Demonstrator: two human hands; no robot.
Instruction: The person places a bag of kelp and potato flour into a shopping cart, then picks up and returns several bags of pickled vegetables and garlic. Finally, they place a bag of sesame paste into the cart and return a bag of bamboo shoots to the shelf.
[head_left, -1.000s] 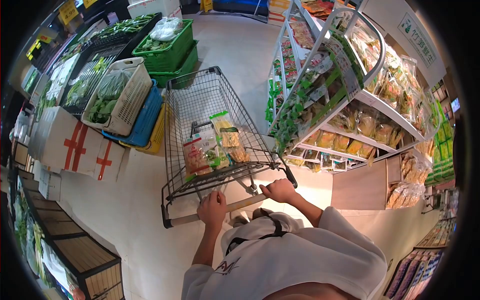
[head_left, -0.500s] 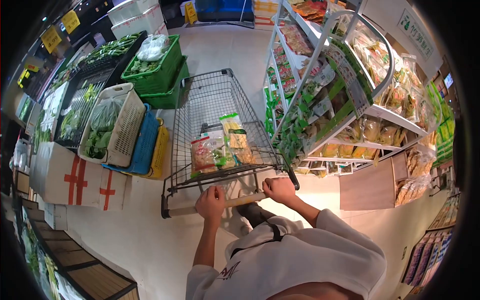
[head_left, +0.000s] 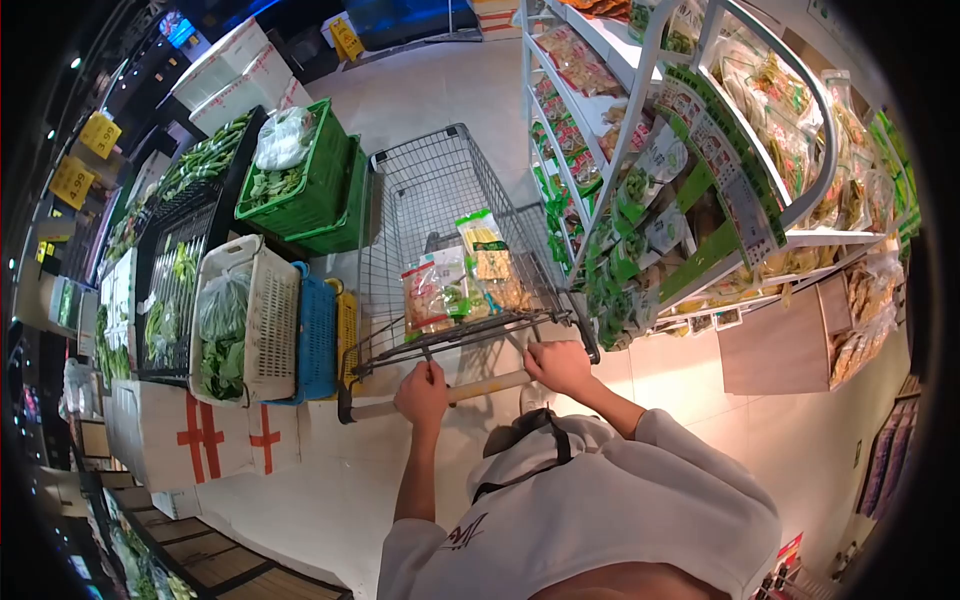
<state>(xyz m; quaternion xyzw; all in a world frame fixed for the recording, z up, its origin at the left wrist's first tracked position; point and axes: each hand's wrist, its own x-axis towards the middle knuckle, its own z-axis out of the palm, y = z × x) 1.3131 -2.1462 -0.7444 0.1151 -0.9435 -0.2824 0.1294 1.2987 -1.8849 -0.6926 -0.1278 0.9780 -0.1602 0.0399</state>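
A wire shopping cart (head_left: 410,200) stands in front of me, with its worn push bar (head_left: 490,388) nearest my body. My left hand (head_left: 422,393) is closed round the left part of the bar, and my right hand (head_left: 558,367) wraps its right part. Inside the basket, near the handle end, lie several food packs: a red-edged clear bag (head_left: 427,297) on the left and a green-topped pack (head_left: 489,258) on the right, touching or overlapping others between them.
Green crates (head_left: 318,180) and a white basket (head_left: 270,330) of leafy greens line the left, above taped white boxes (head_left: 180,440). A shelf rack (head_left: 590,110) of bagged food rises close on the right. A yellow floor sign (head_left: 346,38) stands ahead.
The view has tilted and shifted. The left crates and the right rack now appear nearer and lower, and the cart sits slightly further right in view. Both hands keep their hold on the bar.
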